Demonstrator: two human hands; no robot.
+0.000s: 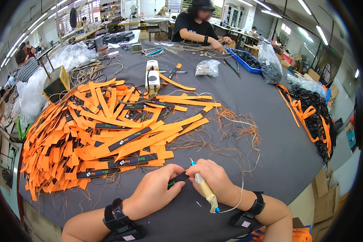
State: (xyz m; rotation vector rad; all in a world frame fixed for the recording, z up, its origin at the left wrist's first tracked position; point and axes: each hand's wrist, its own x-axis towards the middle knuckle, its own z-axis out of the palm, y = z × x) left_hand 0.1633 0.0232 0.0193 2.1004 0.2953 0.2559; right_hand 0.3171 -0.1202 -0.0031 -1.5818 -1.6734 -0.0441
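Note:
Near the front edge of the table, my left hand [155, 183] pinches a short black strip [178, 179] with green lettering, part of a strap like those in the pile. My right hand [215, 180] touches the strip's other end with its fingertips. It also grips a soldering-iron-like pen tool [206, 189], its handle wrapped in pale tape with blue ends. The thin metal tip points up and away from me, and a white cord trails from the lower end. Left of my hands lies a big heap of orange straps [125, 137] with black printed strips.
Loose orange threads [238, 125] lie beyond my right hand. A white power strip [152, 76] stands behind the heap, near a small clear bag [207, 67]. Black and orange straps [310, 117] pile at the right edge. Across the table, a person [195, 26] works beside a blue tray [246, 66].

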